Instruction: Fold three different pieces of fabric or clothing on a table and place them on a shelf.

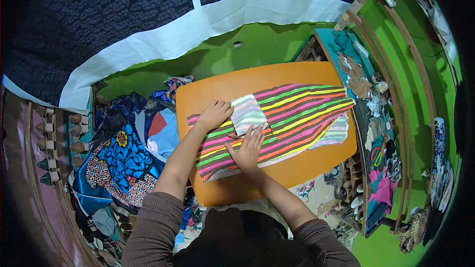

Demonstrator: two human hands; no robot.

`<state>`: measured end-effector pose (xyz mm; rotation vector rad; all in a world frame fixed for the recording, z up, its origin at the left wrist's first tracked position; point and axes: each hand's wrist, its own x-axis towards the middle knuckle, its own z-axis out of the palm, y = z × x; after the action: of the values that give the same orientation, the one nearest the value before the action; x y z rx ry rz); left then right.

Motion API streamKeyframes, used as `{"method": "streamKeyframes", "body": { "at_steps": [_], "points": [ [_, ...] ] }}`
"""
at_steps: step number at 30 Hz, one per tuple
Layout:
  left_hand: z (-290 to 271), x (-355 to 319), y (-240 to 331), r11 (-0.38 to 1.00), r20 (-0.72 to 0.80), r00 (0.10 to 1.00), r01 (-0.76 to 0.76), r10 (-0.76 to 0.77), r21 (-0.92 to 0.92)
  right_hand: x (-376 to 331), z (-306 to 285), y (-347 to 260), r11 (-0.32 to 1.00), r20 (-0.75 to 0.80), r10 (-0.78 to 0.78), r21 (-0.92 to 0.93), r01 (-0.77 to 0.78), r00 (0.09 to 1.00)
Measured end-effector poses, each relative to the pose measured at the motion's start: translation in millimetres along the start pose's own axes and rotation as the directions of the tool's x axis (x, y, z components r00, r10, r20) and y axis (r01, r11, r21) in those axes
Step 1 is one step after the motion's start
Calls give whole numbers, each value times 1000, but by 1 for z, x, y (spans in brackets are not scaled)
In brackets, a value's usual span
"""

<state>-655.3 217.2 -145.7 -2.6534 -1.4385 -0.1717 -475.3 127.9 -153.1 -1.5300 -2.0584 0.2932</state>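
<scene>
A striped cloth point(302, 111) in brown, pink, green, yellow and orange lies spread over an orange tabletop point(217, 193). Near its middle, a roughly square pale flap point(247, 114) shows faded stripes, like the cloth's reverse side. At the flap's left edge, my left hand point(216, 114) rests on the cloth with its fingers extended. My right hand point(246, 151) presses flat by the flap's lower edge, fingers spread and their tips touching it. Another pale striped layer point(332, 133) sticks out under the cloth's right end.
Heaped fabrics, including a blue floral cloth point(126, 153), lie left of the table. Shoe lasts point(78, 131) line the left racks. On the right, a teal bench point(368, 64) carries scraps and colourful-handled scissors point(377, 156). A dark patterned curtain point(123, 10) hangs beyond.
</scene>
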Motion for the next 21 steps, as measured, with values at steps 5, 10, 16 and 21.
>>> {"method": "streamKeyframes", "body": {
  "at_steps": [5, 10, 16, 21],
  "points": [
    [-6, 5, -4, 979, 27, 997, -68, 75, -192, 16, 10, -15, 997, 24, 78, -13, -78, 997],
    [-3, 4, 6, 983, 2, 1000, -9, 10, -184, 32, 24, -15, 987, -48, 160, 9, -160, 986],
    [5, 12, 20, 988, -8, 991, 136, -137, -80, 17, 14, -13, 1000, -29, 15, 7, -15, 999],
    [10, 22, 5, 991, -111, 985, 131, -131, -9, 17, 10, -4, 992, 106, -22, -120, 35, 994]
  ]
}}
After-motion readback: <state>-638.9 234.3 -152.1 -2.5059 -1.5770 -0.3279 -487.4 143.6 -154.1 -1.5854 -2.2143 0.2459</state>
